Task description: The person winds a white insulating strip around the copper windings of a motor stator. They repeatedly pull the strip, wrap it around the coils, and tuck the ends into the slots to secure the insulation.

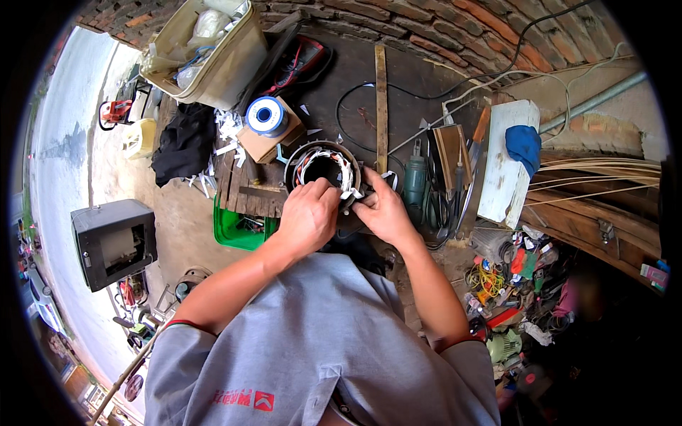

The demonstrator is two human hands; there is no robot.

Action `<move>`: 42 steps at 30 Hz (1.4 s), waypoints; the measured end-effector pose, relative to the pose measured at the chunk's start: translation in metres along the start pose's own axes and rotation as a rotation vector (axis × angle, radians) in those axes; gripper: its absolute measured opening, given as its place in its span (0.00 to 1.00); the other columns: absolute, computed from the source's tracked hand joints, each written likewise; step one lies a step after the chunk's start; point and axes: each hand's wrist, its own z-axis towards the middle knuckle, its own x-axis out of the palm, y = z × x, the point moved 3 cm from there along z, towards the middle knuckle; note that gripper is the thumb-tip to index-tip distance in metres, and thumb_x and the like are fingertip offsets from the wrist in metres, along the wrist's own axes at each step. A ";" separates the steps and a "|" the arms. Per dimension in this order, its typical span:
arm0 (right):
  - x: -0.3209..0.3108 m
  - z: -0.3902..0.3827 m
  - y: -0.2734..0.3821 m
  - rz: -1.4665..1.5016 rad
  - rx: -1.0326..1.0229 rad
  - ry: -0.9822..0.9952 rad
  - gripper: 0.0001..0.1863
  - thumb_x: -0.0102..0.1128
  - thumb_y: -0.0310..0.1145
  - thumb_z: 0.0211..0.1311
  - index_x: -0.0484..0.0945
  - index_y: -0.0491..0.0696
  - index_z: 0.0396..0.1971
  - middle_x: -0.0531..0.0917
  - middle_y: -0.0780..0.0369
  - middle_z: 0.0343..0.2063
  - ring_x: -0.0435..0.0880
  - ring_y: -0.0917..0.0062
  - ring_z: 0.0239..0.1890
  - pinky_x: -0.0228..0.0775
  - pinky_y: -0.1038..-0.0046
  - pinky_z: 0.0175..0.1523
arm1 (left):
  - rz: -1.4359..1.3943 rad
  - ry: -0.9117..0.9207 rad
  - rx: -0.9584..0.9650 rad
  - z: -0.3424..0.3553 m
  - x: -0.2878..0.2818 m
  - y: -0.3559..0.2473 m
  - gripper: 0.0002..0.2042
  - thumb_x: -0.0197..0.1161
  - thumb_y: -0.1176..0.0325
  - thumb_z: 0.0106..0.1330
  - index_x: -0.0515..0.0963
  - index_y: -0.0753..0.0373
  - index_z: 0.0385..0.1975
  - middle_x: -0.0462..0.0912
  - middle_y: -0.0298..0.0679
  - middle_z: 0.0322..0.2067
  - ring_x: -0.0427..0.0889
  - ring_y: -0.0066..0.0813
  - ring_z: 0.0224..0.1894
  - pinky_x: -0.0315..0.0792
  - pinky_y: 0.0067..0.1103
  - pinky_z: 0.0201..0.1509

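Note:
A round metal motor stator (320, 146) holds a ring of white and orange windings (344, 170) at the bench's near edge. My left hand (308, 216) lies over its lower left part, fingers curled at the inner ring; whatever they pinch is hidden. On the right, my right hand (380, 209) grips the stator's housing, beside a white strip at the windings. Just behind, a blue-and-white spool (267, 118) rests on a brown block (259, 147), with white paper scraps (229, 131) to its left.
A cream bin (170, 71) and black cloth (177, 149) sit left. A green crate (238, 231) is below the bench (419, 85). A green power tool (414, 184), white board (503, 192) with blue cloth (521, 145) and cables are right. Clutter (497, 284) covers the lower-right floor.

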 end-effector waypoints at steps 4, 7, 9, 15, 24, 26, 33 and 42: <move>-0.002 -0.008 0.003 -0.028 0.000 -0.039 0.16 0.62 0.27 0.60 0.78 0.41 0.48 0.85 0.55 0.25 0.86 0.67 0.28 0.75 0.67 0.36 | -0.044 0.120 0.177 -0.001 -0.019 0.004 0.19 0.68 0.69 0.57 0.76 0.69 0.47 0.77 0.45 0.42 0.81 0.45 0.38 0.76 0.34 0.44; -0.007 -0.022 0.015 -0.143 -0.058 -0.018 0.09 0.61 0.28 0.63 0.80 0.41 0.40 0.85 0.54 0.25 0.85 0.65 0.28 0.75 0.66 0.35 | -0.012 0.207 0.215 -0.003 -0.016 0.009 0.23 0.69 0.67 0.56 0.74 0.70 0.51 0.76 0.46 0.45 0.81 0.45 0.38 0.77 0.34 0.43; -0.009 -0.032 0.037 -0.202 -0.070 -0.003 0.07 0.60 0.28 0.64 0.80 0.41 0.37 0.84 0.53 0.26 0.85 0.63 0.28 0.75 0.66 0.35 | 0.013 0.230 0.225 -0.005 -0.011 0.013 0.24 0.69 0.66 0.57 0.73 0.70 0.52 0.75 0.46 0.46 0.81 0.45 0.38 0.77 0.34 0.42; 0.000 -0.038 0.049 -0.302 -0.260 -0.199 0.06 0.62 0.28 0.63 0.79 0.41 0.36 0.83 0.58 0.27 0.81 0.73 0.25 0.73 0.69 0.34 | 0.042 0.231 0.255 -0.007 -0.006 0.018 0.23 0.68 0.66 0.58 0.73 0.69 0.52 0.75 0.45 0.44 0.82 0.44 0.36 0.78 0.33 0.39; 0.013 -0.034 0.018 -0.201 -0.298 -0.308 0.08 0.61 0.23 0.59 0.77 0.41 0.38 0.82 0.59 0.29 0.77 0.73 0.22 0.72 0.72 0.31 | 0.017 0.178 0.303 -0.008 -0.004 0.021 0.21 0.68 0.67 0.59 0.75 0.69 0.50 0.76 0.45 0.43 0.82 0.43 0.35 0.78 0.33 0.38; 0.015 -0.042 0.026 0.072 -0.089 -0.247 0.04 0.58 0.24 0.63 0.76 0.41 0.36 0.83 0.61 0.28 0.74 0.81 0.19 0.68 0.77 0.26 | 0.009 0.139 0.320 -0.009 -0.004 0.023 0.20 0.67 0.67 0.59 0.75 0.69 0.50 0.76 0.45 0.42 0.82 0.43 0.35 0.78 0.33 0.38; 0.008 -0.040 0.016 0.379 0.054 -0.225 0.09 0.60 0.23 0.64 0.75 0.39 0.42 0.83 0.62 0.31 0.74 0.87 0.22 0.66 0.84 0.26 | -0.004 0.108 0.367 -0.008 0.000 0.022 0.19 0.68 0.68 0.58 0.75 0.69 0.48 0.76 0.45 0.41 0.82 0.42 0.34 0.78 0.33 0.36; 0.021 -0.040 0.027 -0.263 -0.162 -0.511 0.09 0.64 0.24 0.58 0.81 0.41 0.39 0.82 0.59 0.30 0.83 0.75 0.29 0.74 0.73 0.35 | -0.047 0.070 0.392 -0.007 -0.002 0.025 0.18 0.68 0.69 0.57 0.76 0.69 0.45 0.76 0.46 0.39 0.82 0.44 0.30 0.78 0.33 0.32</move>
